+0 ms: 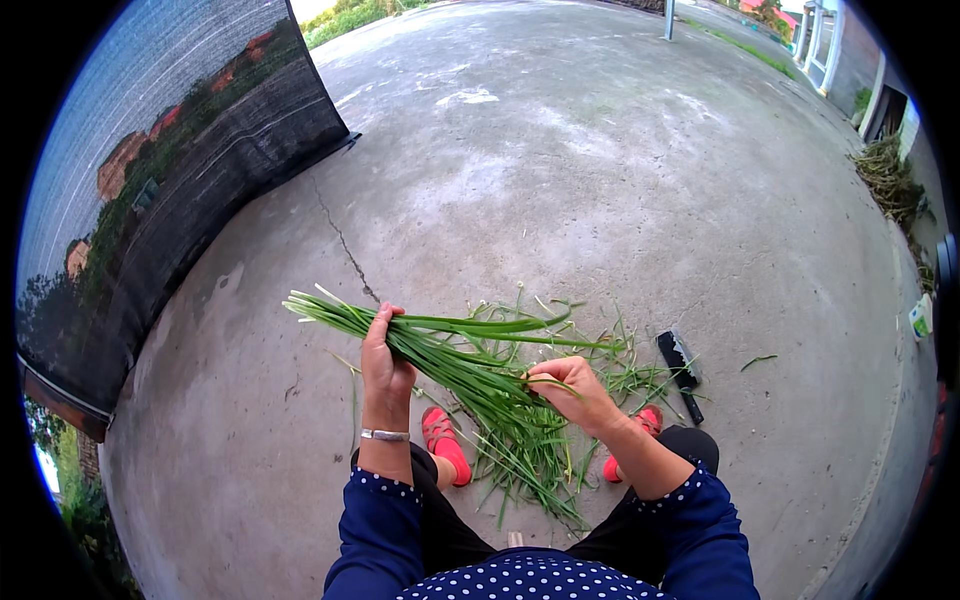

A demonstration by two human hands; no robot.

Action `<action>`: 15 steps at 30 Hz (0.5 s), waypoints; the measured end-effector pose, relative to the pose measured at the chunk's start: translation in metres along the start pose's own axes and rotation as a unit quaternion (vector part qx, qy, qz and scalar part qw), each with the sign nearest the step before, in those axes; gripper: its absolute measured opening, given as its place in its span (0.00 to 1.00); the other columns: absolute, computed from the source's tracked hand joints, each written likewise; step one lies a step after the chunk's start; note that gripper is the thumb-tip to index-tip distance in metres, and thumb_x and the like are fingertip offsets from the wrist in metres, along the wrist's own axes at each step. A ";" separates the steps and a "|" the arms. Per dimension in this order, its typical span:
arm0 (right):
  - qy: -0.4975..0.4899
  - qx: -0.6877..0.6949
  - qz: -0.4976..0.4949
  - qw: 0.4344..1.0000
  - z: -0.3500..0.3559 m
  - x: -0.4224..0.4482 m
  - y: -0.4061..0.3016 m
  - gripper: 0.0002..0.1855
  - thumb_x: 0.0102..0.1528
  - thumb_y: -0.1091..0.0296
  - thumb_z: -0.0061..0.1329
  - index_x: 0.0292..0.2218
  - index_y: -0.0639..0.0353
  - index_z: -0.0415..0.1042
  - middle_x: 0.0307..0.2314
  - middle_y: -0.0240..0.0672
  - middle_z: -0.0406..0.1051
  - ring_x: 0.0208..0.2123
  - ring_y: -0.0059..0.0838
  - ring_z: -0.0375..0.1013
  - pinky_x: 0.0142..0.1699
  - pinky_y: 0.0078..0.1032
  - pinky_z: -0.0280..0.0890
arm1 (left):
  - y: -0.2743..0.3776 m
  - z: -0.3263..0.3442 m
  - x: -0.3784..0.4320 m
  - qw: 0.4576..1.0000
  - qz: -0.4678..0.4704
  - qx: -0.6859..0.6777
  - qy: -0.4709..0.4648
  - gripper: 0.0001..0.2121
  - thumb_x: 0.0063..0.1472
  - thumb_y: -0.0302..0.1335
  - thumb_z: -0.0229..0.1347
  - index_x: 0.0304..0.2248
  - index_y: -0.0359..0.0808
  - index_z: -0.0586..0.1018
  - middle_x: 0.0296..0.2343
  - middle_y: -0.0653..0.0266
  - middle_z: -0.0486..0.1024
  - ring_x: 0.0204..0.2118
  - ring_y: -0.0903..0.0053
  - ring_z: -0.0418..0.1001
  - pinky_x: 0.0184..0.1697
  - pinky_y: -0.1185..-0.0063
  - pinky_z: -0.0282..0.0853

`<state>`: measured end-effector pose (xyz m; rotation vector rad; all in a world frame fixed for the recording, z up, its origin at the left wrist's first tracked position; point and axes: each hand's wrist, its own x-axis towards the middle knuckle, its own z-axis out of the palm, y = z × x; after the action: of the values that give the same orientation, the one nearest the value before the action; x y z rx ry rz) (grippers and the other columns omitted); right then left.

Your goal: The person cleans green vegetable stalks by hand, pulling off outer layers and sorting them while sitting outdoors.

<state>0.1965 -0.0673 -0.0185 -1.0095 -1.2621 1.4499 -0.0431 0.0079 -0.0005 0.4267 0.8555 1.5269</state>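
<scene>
My left hand (386, 356) is closed around a bunch of long green leaves with white stem ends, which look like garlic chives (442, 360). The white ends point to the left, and the leafy ends droop to the right. At the leafy side, my right hand (566, 386) pinches a leaf between thumb and fingers. Loose green leaves (525, 457) lie heaped on the ground between my feet, and more trimmings (622, 367) are scattered beyond. A cleaver (679, 364) with a dark blade and black handle rests on the concrete to the right of them.
My feet in red socks and sandals (446, 446) stand on either side of the heap. A printed fabric screen (225, 135) rises at the left. Dry plant stalks (889, 180) lie along the right wall, near a small white and green package (920, 317). A post (669, 19) stands far ahead.
</scene>
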 end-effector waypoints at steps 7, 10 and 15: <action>0.111 -0.334 -0.115 0.929 0.000 -0.001 0.000 0.08 0.43 0.70 0.43 0.19 0.64 0.70 0.09 0.31 0.62 0.14 0.18 0.60 0.20 0.19 0.56 | -0.002 0.003 -0.003 0.999 0.025 0.035 -0.001 0.07 0.55 0.29 0.49 0.24 0.35 0.72 0.20 0.68 0.68 0.22 0.81 0.67 0.26 0.82 0.65; 0.195 -0.214 -0.073 0.954 -0.011 0.008 0.003 0.10 0.44 0.72 0.40 0.17 0.61 0.72 0.08 0.29 0.62 0.13 0.15 0.59 0.19 0.18 0.55 | 0.003 -0.002 0.003 0.999 0.041 0.011 0.014 0.07 0.55 0.29 0.49 0.23 0.35 0.72 0.20 0.68 0.68 0.22 0.81 0.67 0.26 0.82 0.65; 0.342 -0.074 -0.165 0.922 -0.058 0.019 -0.020 0.13 0.47 0.71 0.42 0.36 0.66 0.68 0.25 0.34 0.68 0.23 0.17 0.64 0.26 0.19 0.59 | 0.013 -0.012 0.007 0.996 0.057 0.049 0.043 0.07 0.54 0.28 0.50 0.21 0.35 0.72 0.19 0.67 0.69 0.21 0.81 0.67 0.25 0.83 0.65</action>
<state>0.2512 -0.0347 -0.0061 -1.1950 -0.9597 0.6519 -0.0612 0.0119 -0.0006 0.4910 0.9915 1.6222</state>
